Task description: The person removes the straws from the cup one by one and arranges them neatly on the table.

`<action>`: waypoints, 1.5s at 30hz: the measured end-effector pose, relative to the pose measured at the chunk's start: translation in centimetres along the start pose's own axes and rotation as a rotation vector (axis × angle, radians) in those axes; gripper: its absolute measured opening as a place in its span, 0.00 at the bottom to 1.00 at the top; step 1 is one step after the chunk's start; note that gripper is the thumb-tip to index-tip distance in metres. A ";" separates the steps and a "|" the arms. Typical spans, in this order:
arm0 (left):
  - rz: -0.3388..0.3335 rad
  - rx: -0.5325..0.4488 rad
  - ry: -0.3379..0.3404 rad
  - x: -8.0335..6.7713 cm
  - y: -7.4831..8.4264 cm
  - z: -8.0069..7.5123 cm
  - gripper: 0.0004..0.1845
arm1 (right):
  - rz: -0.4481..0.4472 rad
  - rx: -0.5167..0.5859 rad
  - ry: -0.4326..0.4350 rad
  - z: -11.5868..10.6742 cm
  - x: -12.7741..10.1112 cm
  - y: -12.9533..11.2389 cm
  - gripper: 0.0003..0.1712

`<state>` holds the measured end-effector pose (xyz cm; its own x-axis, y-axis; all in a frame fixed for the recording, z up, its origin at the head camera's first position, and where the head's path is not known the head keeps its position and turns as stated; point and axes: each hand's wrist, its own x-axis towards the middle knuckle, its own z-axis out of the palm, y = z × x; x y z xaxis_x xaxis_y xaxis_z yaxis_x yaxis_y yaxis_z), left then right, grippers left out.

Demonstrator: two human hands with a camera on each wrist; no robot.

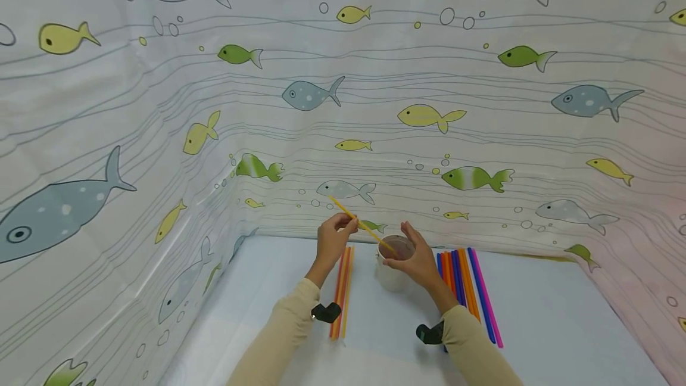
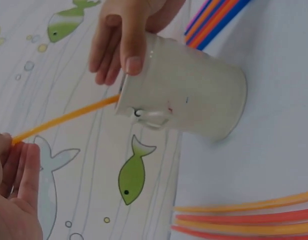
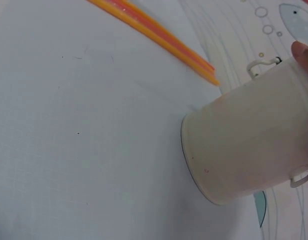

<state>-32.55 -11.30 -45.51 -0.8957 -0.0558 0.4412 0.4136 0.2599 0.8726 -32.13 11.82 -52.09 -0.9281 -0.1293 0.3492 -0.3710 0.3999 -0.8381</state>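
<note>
Left hand (image 1: 332, 237) pinches a yellow straw (image 1: 358, 223), its lower end inside the white cup (image 1: 393, 267) mid-table. Right hand (image 1: 415, 261) grips the cup's rim. Orange straws (image 1: 342, 290) lie left of it, mixed-colour straws (image 1: 471, 290) right.

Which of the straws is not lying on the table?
The yellow straw: the left hand pinches it and its lower end is in the white cup. All other straws lie flat in two groups beside the cup.

A thin yellow straw (image 1: 358, 221) slants with its lower end inside a small white cup (image 1: 393, 273) and its upper end raised to the left. The cup stands upright on the pale table, between two rows of straws.
</note>
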 end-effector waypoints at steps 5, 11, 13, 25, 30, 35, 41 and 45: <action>0.041 -0.025 0.044 0.9 0.4 -1.0 0.10 | -0.010 0.004 -0.002 0.0 -0.1 0.1 0.64; 0.057 -0.077 0.084 2.1 1.6 -2.0 0.10 | 0.008 0.003 -0.008 0.0 -0.2 0.2 0.63; 0.067 -0.117 0.090 2.5 2.0 -2.4 0.10 | 0.002 0.003 -0.003 -0.1 -0.2 0.3 0.63; 0.118 -0.223 0.126 3.6 2.5 -5.0 0.15 | -0.006 -0.005 -0.002 -0.1 -0.3 0.4 0.63; 0.053 -0.203 0.121 3.5 1.6 -6.1 0.18 | -0.004 -0.024 -0.005 0.0 -0.3 0.4 0.63; -0.036 -0.220 0.101 2.6 0.2 -6.7 0.18 | -0.013 -0.020 -0.003 -0.1 -0.1 0.4 0.63; -0.096 -0.182 0.056 0.7 0.2 -6.9 0.15 | -0.016 -0.019 -0.003 -0.1 -0.1 0.4 0.63; -0.145 -0.154 0.064 -0.1 -2.1 -6.8 0.15 | -0.010 -0.024 0.000 0.0 0.0 0.4 0.63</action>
<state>-32.20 -18.34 -45.93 -0.9376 -0.1443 0.3164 0.3053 0.0943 0.9476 -32.22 11.98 -52.41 -0.9243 -0.1331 0.3576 -0.3794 0.4199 -0.8245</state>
